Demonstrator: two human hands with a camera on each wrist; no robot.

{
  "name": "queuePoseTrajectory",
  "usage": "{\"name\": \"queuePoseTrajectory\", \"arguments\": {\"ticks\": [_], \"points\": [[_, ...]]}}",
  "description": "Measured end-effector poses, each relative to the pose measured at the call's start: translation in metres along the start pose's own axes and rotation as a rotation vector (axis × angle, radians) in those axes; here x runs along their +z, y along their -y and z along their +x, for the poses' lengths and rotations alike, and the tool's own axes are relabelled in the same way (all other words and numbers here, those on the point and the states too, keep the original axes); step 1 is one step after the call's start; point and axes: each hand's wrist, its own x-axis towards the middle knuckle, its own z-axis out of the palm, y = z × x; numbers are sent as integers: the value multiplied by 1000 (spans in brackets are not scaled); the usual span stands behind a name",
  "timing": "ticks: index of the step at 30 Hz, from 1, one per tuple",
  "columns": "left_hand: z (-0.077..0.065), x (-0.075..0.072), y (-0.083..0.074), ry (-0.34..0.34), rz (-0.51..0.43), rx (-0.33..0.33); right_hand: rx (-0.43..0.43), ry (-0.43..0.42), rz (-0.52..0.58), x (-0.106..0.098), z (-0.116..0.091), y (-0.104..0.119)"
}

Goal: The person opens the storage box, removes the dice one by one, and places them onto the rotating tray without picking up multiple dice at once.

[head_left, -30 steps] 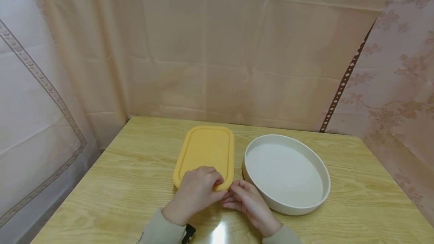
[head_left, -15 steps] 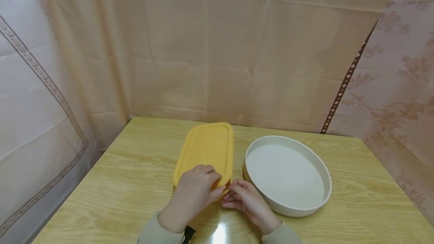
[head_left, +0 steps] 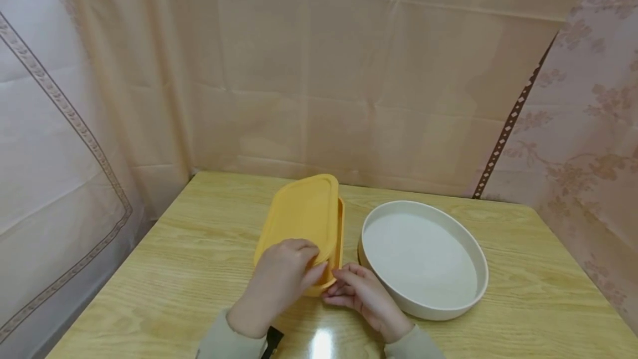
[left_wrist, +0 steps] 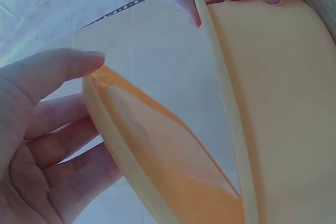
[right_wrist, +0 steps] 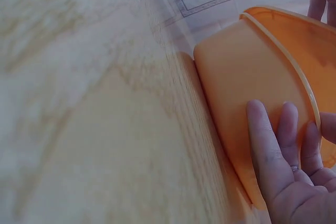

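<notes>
1. Nearest me are the 2 hands, a little apart at the near end. I see the left hand [head_left: 279,277] pinching the raised rim of the yellow lid [head_left: 301,209] between thumb and fingers; I would hold that pinch close to the corner, where the lift has most leverage.

2. The right hand [head_left: 368,299] grips the near right corner of the yellow box [right_wrist: 231,77], fingers along the outer wall, thumb at the rim. I'd have it press lightly down, since the box could rise with the lid.

3. The box stands on the worktop [head_left: 184,270] under the slanted lid, its right side uncovered. On the wrist views I see lid and rim draw together toward the left; whether that edge is seated, I can't tell. I'd peel from right to left, slowly, rather than tug straight up: a sudden release might tip the box.

4. Just right of the box sits the round white dish [head_left: 418,259], very near the right hand; I can't judge whether they touch. I'd steady without pushing outward.

5. Farthest off, beige cloth [head_left: 299,71] hangs behind the worktop. I'd swing the lid low and leftward, well short of it.
</notes>
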Motion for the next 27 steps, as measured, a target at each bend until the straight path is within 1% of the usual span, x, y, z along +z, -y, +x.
{"name": "queuePoseTrajectory", "arguments": {"ticks": [6,8,9,12,15,18,23,27], "points": [[0,-6,4,-120,0,21,-4,9,1,0,1,1],[1,-8,5,-147,-16,5,-5,6,1,0,1,1],[1,-10,6,-154,-29,-16,-5,5,1,0,0,1],[3,-17,8,-168,-78,-105,3,5,5,-1,0,2],[3,-24,10,-180,-153,-216,8,4,12,-3,-1,2],[3,-29,13,-197,-231,-314,8,4,16,-4,-1,2],[-1,-35,25,-222,-327,-454,4,22,17,-4,-1,3],[-5,-41,35,-217,-387,-592,-3,34,1,-5,-2,4]]}}
